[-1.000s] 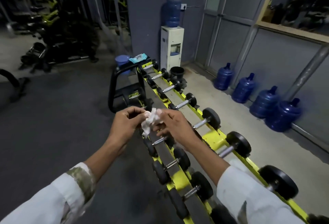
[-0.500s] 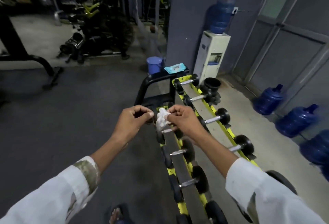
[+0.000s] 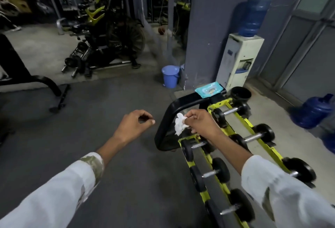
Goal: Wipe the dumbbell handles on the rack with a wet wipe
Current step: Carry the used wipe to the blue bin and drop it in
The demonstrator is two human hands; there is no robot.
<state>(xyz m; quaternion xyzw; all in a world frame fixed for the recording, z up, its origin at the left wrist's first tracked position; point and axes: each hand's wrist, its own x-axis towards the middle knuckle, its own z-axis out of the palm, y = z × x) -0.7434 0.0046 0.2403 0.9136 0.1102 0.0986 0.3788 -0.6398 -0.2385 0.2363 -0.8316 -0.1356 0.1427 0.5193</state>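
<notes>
A yellow and black dumbbell rack runs from the lower right toward the back, holding several black dumbbells with steel handles. My right hand hovers over the rack's far end and pinches a crumpled white wet wipe in its fingertips. To the left, over the floor, my left hand holds nothing, its fingers curled with thumb and forefinger nearly meeting. A blue pack of wet wipes lies on the black end frame of the rack.
A water dispenser with a blue bottle stands by the grey pillar behind the rack. A blue bucket sits on the floor left of the pillar. Blue water jugs stand at the right. Exercise bikes fill the back left.
My left hand has let go of the wipe and moved left, away from it. My right hand keeps the wipe. The view has swung toward the rack's far end.
</notes>
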